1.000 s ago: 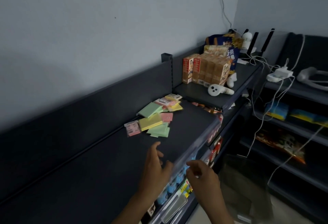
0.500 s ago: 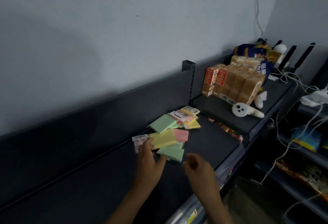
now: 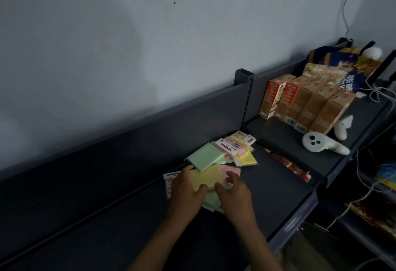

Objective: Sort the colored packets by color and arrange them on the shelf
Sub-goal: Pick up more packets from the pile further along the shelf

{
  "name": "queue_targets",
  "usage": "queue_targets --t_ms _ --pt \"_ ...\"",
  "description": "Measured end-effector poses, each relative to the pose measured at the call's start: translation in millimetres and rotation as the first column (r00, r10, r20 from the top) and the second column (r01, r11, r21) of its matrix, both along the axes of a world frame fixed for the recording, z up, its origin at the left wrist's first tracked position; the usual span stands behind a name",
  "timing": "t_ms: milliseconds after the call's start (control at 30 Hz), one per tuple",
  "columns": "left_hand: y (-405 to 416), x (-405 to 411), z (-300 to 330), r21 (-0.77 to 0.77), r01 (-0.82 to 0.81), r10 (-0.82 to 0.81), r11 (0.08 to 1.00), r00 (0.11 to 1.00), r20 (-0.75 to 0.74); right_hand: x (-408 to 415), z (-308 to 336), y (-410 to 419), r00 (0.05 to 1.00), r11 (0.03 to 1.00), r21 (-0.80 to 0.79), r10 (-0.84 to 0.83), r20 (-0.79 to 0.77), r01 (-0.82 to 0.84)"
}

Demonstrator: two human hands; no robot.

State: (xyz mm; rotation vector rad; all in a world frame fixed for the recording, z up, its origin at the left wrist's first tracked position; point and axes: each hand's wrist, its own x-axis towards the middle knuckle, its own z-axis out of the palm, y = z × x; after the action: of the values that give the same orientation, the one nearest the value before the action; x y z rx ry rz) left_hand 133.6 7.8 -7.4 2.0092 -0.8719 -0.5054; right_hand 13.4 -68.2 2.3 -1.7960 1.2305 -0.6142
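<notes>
Dim room: pale grey wall [image 3: 128,56] behind dark metal shelving [image 3: 321,238].

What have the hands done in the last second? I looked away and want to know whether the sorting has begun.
Both hands reached forward from the shelf's front edge to the pile. The left hand now holds the near yellow packet, thumb on top; the right hand hovers beside it over the pink packet, fingers curled, grip unclear. The packets lie as before, and so do the brown boxes.

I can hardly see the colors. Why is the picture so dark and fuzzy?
Head view: the light is dim, so the shelf looks nearly black; the packets and both hands, left and right, look soft and blurry; no glare anywhere.
</notes>
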Motion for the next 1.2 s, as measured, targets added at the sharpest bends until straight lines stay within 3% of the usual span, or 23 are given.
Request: queue_targets --t_ms 167,367,633,733,833,1000,1200 --pt "-9.1 -4.4 2.7 0.006 -0.029 0.029 1.000 0.998 -0.062 6.9 -7.4 -12.3 1.000 0.999 0.035 -0.005 -0.009 0.005" --pt "-20.0 -17.2 3.1 0.019 -0.027 0.028 0.999 0.997 -0.072 -9.2 -2.8 -29.5 0.987 0.994 0.105 -0.055 0.151 0.039" --pt "-40.0 -42.3 -4.8 0.097 -0.046 0.037 0.994 0.995 0.090 -39.9 -13.0 -55.8 0.983 0.996 0.087 -0.044 0.177 0.029" --pt "-42.3 -46.9 -5.4 0.029 -0.132 0.127 0.991 0.983 0.129 -49.5 -9.0 -59.3 0.976 0.996 0.034 -0.093 0.197 0.088" --pt "-47.2 -49.2 0.2 -0.089 -0.190 0.202 0.978 0.968 0.152 -56.7 2.8 -64.2 0.934 0.989 0.039 -0.149 0.325 0.144" --pt "-59.5 -58.7 26.0 -0.210 -0.090 0.138 0.973 0.965 0.225 -60.6 28.9 -73.3 0.864 0.994 0.030 -0.104 0.492 0.103" --pt "-66.5 -69.7 56.8 -0.251 0.000 0.058 0.968 0.973 0.224 -56.1 45.3 -80.2 0.827 0.999 -0.019 0.037 0.561 -0.032"
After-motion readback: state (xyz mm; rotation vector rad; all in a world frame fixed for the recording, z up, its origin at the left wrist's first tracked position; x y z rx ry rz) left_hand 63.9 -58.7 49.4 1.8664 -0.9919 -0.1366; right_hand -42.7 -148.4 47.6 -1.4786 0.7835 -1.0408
